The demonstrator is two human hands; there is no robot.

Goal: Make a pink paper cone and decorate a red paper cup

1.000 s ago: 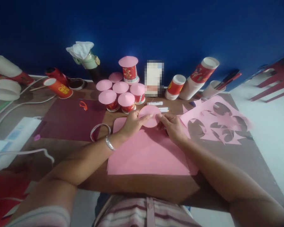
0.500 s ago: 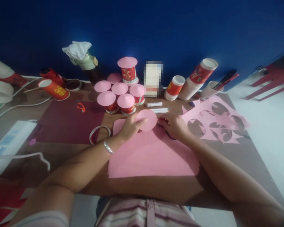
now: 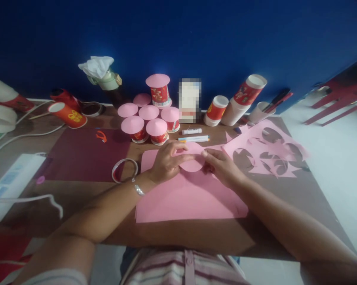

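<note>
Both my hands hold a round disc of pink paper (image 3: 192,165) above a stack of pink paper sheets (image 3: 181,202). My left hand (image 3: 168,160) grips its left side, with fingers reaching across the face. At the right edge, my right hand (image 3: 221,164) pinches the disc between thumb and fingers, the lower fingers partly hidden. Just beyond the hands lie slim pens (image 3: 194,139) and a white glue-stick-like tube (image 3: 192,131). Behind my left hand stand several red paper cups with pink paper cone tops (image 3: 156,127).
Cut-out pink paper scraps (image 3: 267,148) lie to the right. A roll of tape (image 3: 124,170) and orange-handled snips (image 3: 101,136) are on the left, near a tipped orange cup (image 3: 68,114). Stacked paper cups (image 3: 245,97) and a pen holder (image 3: 261,112) stand along the blue wall.
My right hand has come to the disc's right edge and grips it; the dark tool seen under it before is out of sight. The disc has shifted slightly right, with my left fingers now across it.
</note>
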